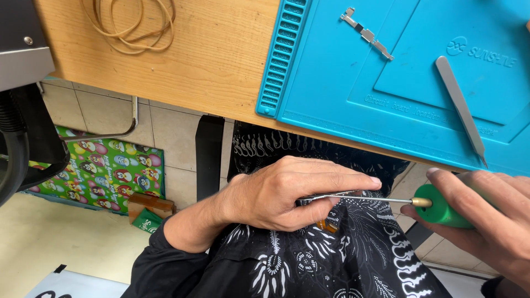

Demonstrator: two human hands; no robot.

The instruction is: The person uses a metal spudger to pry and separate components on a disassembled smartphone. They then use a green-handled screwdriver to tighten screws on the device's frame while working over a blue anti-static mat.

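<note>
At the far left, a grey and black machine edge [19,49] hangs over the tiled floor, with a green patterned mat [105,171] and a small brown box [148,205] below it. On the wooden table [221,60] lies one loop of tan rubber bands [132,25], thin and coiled.

The left hand [281,193] sits low, over the lap, below the table edge. Its fingers [337,182] are curled almost closed, the thumb pressing up from beneath, pinching a small flat part [330,223] of which only an orange corner and a dark edge show; what the part is cannot be told. The forefinger stretches out along the thin metal shaft of one screwdriver [441,207], and the tip of the shaft disappears under the fingers.

Above, a blue silicone mat [342,105] covers the table's right side, its left border ribbed with a row of small slots. On it rest one slim silver bracket [366,34], stepped and jointed, and one pair of steel tweezers [461,107], smooth and tapering to a point toward the table edge.

The right hand [486,221] wraps closed around the screwdriver's round green handle, thumb on top and fingers beneath, brass collar just clear of the fingertips. Black cloth with white print [331,259] covers the lap under both hands.
</note>
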